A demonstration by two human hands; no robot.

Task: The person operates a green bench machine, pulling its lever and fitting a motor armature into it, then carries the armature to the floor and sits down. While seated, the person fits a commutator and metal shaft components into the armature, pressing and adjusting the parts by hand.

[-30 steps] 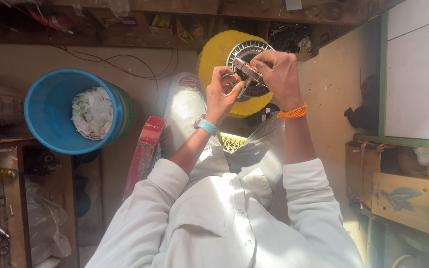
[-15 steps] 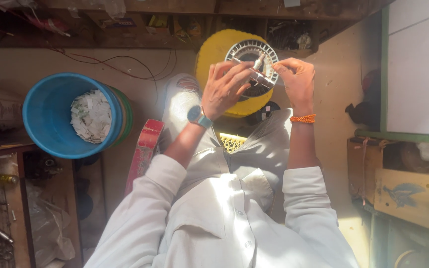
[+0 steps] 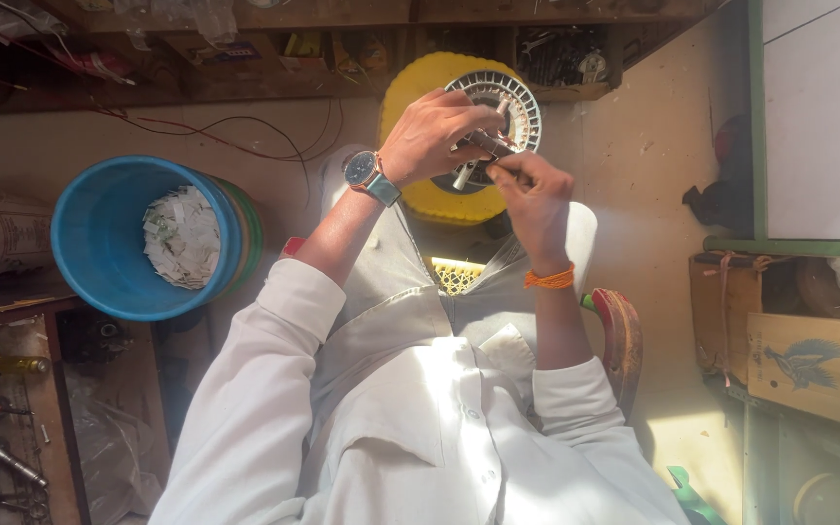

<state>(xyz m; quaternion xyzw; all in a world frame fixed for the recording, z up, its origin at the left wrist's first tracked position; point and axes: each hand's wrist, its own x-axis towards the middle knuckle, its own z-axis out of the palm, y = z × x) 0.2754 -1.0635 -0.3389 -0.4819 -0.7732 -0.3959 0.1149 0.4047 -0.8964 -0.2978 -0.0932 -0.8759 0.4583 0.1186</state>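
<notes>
Head view shows both hands raised in front of the chest, over a round white ribbed fan motor part (image 3: 500,124) with copper windings, which lies on a yellow round stool (image 3: 420,146) at the far middle of the scene. Fingers of the left hand (image 3: 435,134) are curled shut around a small dark piece (image 3: 486,144), and the right hand (image 3: 529,194) pinches the same piece at its near end, with a pale stub hanging below it. Both grips look narrow, so the piece could slip and drop onto the windings or roll off the stool to the floor; a hard twist might also bend it. A blue bucket (image 3: 99,243) with paper scraps stands well apart at the left, and wooden boxes (image 3: 799,350) sit at the right. Compared with half a second ago, the right hand has come down nearer the chest and the left has moved across over the motor part.
</notes>
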